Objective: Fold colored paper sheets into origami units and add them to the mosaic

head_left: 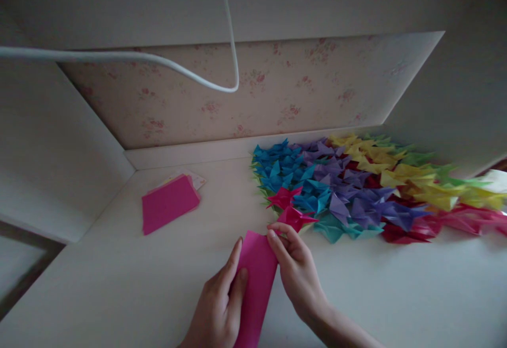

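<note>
Between my two hands is a pink sheet of origami paper (257,290), folded into a long narrow strip and tilted slightly. My left hand (222,295) grips its left edge, with the thumb lying on the paper's face. At the upper right corner, my right hand (295,263) pinches the paper between thumb and fingers. Just beyond the right fingertips lie two folded pink paper cranes (293,217). The underside of the strip and some of my left fingers are hidden.
Rows of folded paper cranes in blue (277,166), purple (356,200) and yellow (415,179) cover the table's right back. A stack of pink paper (170,204) rests at the left. White panels enclose the table (119,284); a white cable (190,73) hangs in front of the floral wall.
</note>
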A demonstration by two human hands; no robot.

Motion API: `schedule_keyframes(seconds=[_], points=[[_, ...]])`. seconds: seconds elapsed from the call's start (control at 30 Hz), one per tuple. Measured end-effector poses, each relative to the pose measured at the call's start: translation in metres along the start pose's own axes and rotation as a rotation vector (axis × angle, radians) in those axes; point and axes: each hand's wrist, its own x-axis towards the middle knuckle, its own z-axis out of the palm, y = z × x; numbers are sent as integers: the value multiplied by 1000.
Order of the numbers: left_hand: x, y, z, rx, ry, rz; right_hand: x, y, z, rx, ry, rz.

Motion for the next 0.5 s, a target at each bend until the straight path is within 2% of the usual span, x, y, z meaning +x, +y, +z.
schedule_keyframes(seconds=[0.23, 0.37, 0.5], points=[[-2, -3, 0, 35, -2, -12, 0, 1, -1, 35, -9, 10], [-1, -2, -2, 50, 9, -10, -1, -5, 1, 132, 3, 137], [1, -2, -4, 75, 57, -27, -2, -11, 3, 142, -109, 253]])
